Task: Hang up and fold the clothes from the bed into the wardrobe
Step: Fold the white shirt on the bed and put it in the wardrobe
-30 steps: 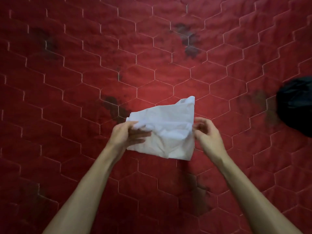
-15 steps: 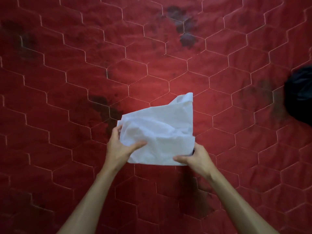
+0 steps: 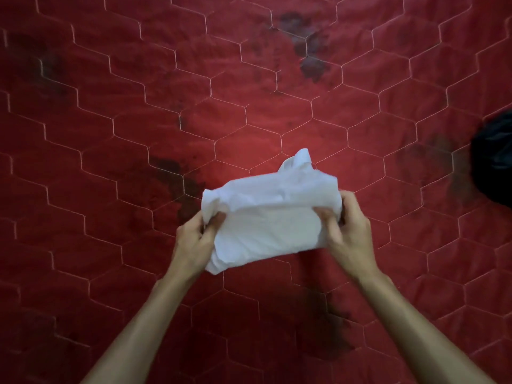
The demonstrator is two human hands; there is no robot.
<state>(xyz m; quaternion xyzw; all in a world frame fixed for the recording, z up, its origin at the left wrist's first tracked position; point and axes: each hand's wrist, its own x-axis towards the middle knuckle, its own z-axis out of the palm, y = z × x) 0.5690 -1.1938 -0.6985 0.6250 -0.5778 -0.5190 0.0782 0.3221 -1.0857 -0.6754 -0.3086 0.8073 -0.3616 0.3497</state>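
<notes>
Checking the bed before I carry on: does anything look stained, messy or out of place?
Dark blotches mark the red bedspread, plainest near the top middle. The white garment, gripped by the left hand and right hand, is crumpled, one corner poking up. A black bundle lies at the right edge.

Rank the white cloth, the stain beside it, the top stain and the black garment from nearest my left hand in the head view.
1. white cloth, gripped by the left hand.
2. near stain, just above the hand.
3. top stain, upper centre of the bedspread.
4. black garment, far right edge.
</notes>
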